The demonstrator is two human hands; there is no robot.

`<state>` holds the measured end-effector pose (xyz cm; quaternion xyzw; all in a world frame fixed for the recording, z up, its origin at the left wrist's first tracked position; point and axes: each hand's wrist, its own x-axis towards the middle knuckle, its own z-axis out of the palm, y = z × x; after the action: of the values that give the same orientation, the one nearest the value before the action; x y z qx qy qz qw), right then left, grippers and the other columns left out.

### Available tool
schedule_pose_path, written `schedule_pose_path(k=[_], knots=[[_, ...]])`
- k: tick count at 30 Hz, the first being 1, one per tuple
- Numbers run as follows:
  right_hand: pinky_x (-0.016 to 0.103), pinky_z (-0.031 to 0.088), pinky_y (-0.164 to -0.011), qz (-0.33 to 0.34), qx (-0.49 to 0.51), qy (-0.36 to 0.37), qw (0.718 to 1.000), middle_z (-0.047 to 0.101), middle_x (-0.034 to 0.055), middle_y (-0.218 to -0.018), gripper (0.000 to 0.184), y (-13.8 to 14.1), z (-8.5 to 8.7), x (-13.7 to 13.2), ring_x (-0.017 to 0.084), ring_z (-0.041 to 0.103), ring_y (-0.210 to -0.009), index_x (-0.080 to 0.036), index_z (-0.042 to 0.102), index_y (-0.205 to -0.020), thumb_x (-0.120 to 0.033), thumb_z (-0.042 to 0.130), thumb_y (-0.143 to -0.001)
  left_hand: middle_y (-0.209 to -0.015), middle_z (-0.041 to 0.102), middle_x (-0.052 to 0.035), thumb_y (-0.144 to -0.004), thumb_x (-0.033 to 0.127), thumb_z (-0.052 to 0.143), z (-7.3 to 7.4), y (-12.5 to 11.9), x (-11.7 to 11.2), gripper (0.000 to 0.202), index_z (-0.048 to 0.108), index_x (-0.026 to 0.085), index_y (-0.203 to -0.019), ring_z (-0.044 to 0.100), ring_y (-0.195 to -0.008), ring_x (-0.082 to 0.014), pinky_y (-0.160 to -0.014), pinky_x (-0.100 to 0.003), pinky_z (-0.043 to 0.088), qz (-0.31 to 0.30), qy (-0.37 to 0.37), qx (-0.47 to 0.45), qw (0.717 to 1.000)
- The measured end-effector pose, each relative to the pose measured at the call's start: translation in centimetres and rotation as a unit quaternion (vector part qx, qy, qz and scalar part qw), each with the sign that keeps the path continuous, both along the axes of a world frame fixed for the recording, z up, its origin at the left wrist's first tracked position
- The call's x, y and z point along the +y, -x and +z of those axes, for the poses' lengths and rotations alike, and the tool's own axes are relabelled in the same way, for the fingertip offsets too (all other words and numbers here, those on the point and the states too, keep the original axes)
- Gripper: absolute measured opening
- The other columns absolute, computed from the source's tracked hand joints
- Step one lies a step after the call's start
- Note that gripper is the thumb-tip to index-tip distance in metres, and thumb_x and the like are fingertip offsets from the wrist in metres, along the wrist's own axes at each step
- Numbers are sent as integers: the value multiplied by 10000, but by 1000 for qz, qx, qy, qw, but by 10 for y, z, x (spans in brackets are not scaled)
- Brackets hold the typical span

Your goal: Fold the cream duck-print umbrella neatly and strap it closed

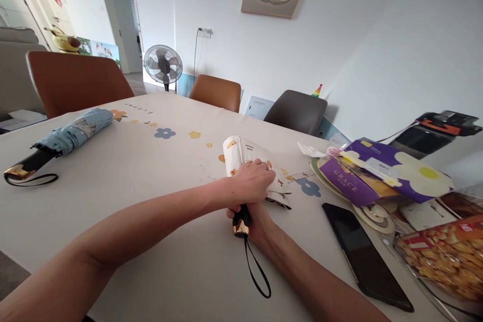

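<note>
A white folding umbrella (pixel 238 153) with small printed figures lies in front of me, its canopy partly loose at the right edge. My left hand (pixel 253 180) crosses over the top, its fingers curled on the canopy fabric. Beneath it, my right hand (pixel 257 215) is wrapped round the black handle with a gold end; the left hand hides most of its fingers. A black wrist strap (pixel 260 276) hangs from the handle toward me. To the left, a light blue folded umbrella (pixel 81 131) with a black and gold handle rests on the table.
On the table's (pixel 166 241) right side lie a black phone (pixel 366 254), a purple tissue box (pixel 350 181), a snack pack (pixel 449 256) and a dark bottle (pixel 426 136). Chairs (pixel 79 80) stand along the far edge, with a fan (pixel 163 64) behind them.
</note>
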<state>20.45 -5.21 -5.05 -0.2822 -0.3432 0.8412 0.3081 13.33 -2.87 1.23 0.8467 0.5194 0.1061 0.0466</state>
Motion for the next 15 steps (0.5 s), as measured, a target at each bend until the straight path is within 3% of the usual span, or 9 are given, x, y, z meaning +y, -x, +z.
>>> schedule_pose_path(k=[4, 8, 12, 15], knots=[[195, 376, -396, -5, -10, 3, 1000, 412, -58, -439, 203, 2, 2, 1, 63, 365, -402, -170, 532, -693, -356, 610, -670, -995, 567, -127, -722, 103, 505, 10, -12, 8, 170, 597, 129, -861, 501, -949, -236, -717, -322, 440, 1, 31, 87, 996], [190, 364, -370, -13, -27, 10, 1000, 402, -56, -425, 156, 3, -1, 2, 66, 367, -381, -181, 499, -632, -307, 590, -648, -890, 582, -123, -752, 106, 473, 1, -19, 15, 153, 602, 127, -833, 544, -852, -229, -624, -307, 431, 27, 19, 83, 996], [186, 351, -349, -8, -49, 18, 999, 399, -50, -411, 133, 2, -1, 2, 76, 390, -370, -183, 476, -600, -281, 559, -635, -807, 578, -94, -784, 106, 419, -8, -16, 15, 181, 596, 140, -769, 544, -779, -212, -556, -284, 397, 60, -39, 17, 997], [178, 363, -351, -5, -65, 20, 998, 399, -53, -409, 82, 3, 5, 1, 71, 384, -369, -177, 493, -614, -247, 528, -638, -823, 570, -64, -846, 184, 366, -8, -9, 11, 231, 587, 171, -779, 527, -836, -200, -545, -260, 374, 108, -95, -97, 985]])
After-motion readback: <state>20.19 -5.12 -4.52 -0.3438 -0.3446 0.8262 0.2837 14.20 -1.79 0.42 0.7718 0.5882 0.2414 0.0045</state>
